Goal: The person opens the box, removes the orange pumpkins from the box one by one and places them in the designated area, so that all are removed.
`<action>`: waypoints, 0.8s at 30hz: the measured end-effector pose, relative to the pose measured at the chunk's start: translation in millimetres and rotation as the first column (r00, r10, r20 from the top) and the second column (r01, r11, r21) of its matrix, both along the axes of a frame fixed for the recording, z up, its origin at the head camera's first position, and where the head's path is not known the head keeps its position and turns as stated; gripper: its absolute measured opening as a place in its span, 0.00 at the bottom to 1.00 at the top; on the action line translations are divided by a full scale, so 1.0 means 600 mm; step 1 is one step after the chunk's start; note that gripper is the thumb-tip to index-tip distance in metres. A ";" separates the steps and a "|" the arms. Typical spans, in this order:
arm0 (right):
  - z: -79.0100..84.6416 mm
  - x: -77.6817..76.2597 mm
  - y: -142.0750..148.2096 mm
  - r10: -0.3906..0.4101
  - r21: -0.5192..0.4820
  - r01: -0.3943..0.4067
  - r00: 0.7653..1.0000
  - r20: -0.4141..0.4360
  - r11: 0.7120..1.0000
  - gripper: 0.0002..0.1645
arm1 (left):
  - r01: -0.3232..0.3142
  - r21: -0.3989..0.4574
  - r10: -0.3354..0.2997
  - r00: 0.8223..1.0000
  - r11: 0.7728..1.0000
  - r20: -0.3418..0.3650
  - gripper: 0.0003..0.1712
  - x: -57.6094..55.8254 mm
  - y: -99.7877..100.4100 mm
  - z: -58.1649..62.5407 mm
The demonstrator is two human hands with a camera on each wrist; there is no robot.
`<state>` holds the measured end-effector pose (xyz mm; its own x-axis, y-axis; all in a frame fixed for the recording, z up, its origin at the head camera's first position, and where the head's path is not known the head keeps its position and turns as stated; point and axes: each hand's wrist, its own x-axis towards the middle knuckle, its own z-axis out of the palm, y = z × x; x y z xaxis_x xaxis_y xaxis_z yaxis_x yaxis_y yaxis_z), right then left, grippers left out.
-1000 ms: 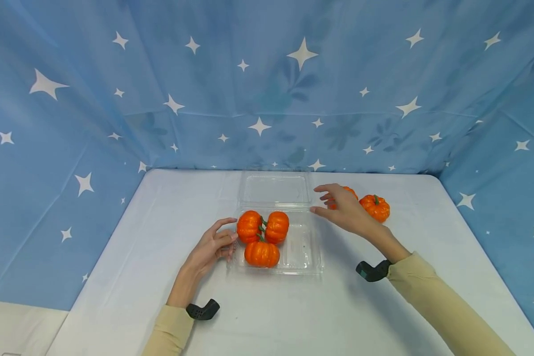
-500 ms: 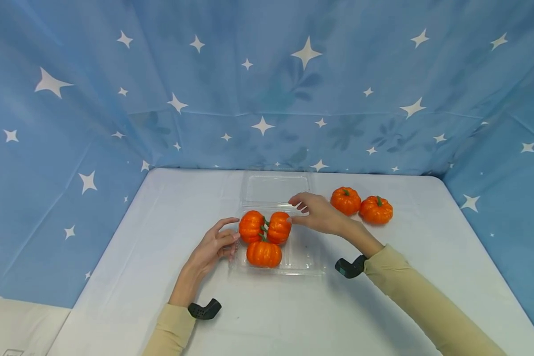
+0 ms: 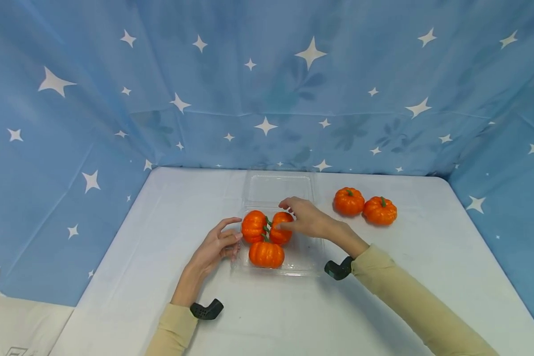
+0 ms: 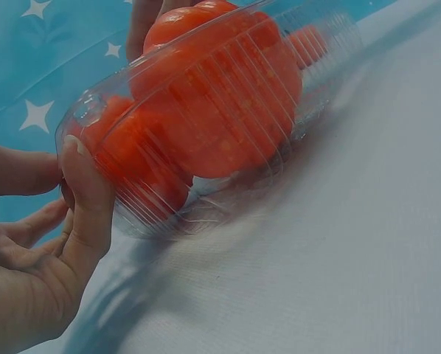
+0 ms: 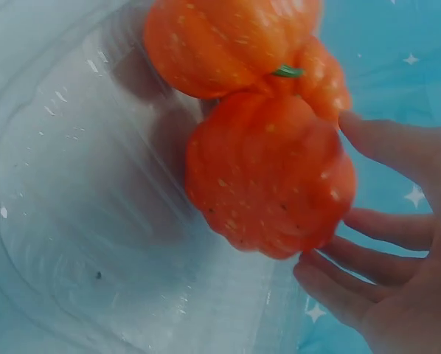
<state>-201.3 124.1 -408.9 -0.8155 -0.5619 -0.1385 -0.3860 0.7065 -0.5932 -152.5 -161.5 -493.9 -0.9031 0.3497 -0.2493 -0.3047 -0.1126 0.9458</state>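
In the head view, three small orange pumpkins, among them the front pumpkin point(image 3: 266, 255), sit clustered in the left part of a clear plastic clamshell container point(image 3: 304, 267). My left hand point(image 3: 213, 247) pinches the container's left wall between thumb and index finger; the left wrist view shows the thumb point(image 4: 88, 192) on the clear plastic. My right hand point(image 3: 309, 217) reaches over the container, thumb and fingers spread around the right pumpkin point(image 5: 272, 177) inside it. In the right wrist view its fingertips are right at that pumpkin's edge, with a gap between palm and pumpkin.
The container's lid point(image 3: 279, 187) lies folded back behind it. Two more pumpkins stand on the white table point(image 3: 267, 316) at the back right, the nearer pumpkin point(image 3: 379, 211) and the farther pumpkin point(image 3: 349, 201). A blue starred curtain point(image 3: 267, 89) surrounds the table's back and sides.
My right hand has moved left, from in front of the loose pumpkins at the back right to the right pumpkin in the container. The left hand stays at the container's left side.
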 end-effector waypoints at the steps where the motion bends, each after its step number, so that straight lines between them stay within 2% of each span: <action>1: -0.002 0.001 -0.001 0.000 0.006 0.000 1.000 -0.004 1.000 0.36 | 0.001 0.001 -0.001 1.000 1.000 0.001 0.33 0.000 0.001 0.000; 6: -0.003 0.007 -0.001 -0.010 0.029 0.010 1.000 -0.015 1.000 0.36 | -0.001 0.002 0.001 1.000 1.000 0.004 0.33 0.000 0.005 0.001; 16: -0.002 0.010 0.020 0.045 0.095 -0.049 0.998 0.046 0.994 0.41 | -0.012 0.000 0.012 1.000 1.000 0.010 0.33 0.002 0.002 0.000; 20: -0.007 0.009 0.026 0.038 0.131 -0.047 0.996 0.076 0.990 0.44 | -0.010 0.002 0.010 1.000 1.000 0.007 0.33 0.002 0.000 -0.001; 24: -0.010 0.011 0.033 0.028 0.151 -0.042 0.995 0.093 0.988 0.44 | -0.006 0.007 0.006 1.000 1.000 0.008 0.33 0.002 0.001 -0.004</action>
<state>-194.7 143.6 -414.8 -0.7759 -0.5564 -0.2974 -0.3617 0.7786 -0.5128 -151.2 -161.1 -496.2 -0.9032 0.3460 -0.2539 -0.3115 -0.1215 0.9425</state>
